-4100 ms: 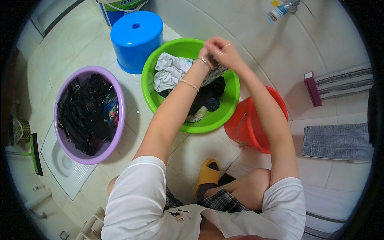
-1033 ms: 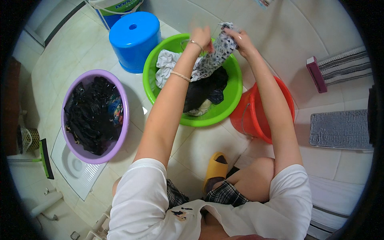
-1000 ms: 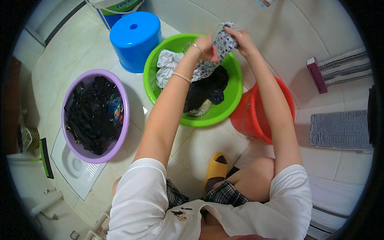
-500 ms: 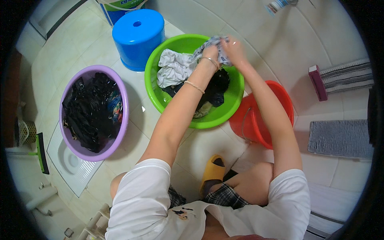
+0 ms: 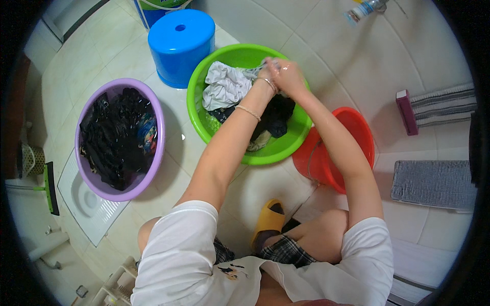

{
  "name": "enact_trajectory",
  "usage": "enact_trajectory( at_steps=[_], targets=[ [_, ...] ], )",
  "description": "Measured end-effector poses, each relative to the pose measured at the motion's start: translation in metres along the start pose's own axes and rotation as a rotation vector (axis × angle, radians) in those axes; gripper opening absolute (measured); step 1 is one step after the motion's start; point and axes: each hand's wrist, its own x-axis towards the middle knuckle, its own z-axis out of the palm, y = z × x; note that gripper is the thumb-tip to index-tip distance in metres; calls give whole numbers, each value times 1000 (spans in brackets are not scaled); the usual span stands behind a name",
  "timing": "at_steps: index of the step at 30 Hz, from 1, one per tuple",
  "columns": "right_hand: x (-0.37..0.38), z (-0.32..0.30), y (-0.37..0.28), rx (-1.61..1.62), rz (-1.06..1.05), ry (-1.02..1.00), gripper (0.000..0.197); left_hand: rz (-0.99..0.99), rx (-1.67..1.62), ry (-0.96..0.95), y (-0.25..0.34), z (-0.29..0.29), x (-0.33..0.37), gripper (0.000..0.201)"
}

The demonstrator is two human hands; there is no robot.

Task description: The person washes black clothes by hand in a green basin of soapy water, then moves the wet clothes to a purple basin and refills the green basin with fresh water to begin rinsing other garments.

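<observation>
Fingers closed around patterned cloth [image 5: 252, 72], left hand [image 5: 265, 77] and right hand [image 5: 288, 77] meet above green basin [image 5: 297, 125].

No words or numbers can be read. A small clear cylindrical plastic bottle [image 5: 360, 12] at the far right bears a white-and-blue label [image 5: 364, 9] too small to make out; a blue, green and white plastic bucket [image 5: 152, 9] at the far left is mostly cut off by the upper edge.

Both hands [image 5: 265, 75] [image 5: 288, 77] meet, fingers curled (both arms [image 5: 212, 153] stretched forward).
</observation>
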Motion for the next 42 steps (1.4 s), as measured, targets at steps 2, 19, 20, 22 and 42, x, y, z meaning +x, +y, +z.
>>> enact_trajectory(
  at_steps=[2,19,20,22,42],
  targets=[
    [16,1,39,-375,136,-21,27,2,205,398,5,-1,4,33],
    [28,-18,74,714,555,-370,36,368,1645,648,18,17,-2,47],
    [34,-14,80,744,516,-233,35,371,1642,644,10,14,-1,47],
    [34,-11,77,774,483,-98,33,143,385,620,-9,10,-6,41],
    [12,-19,78,326,361,-340,33,275,983,386,15,22,-4,47]
  ],
)
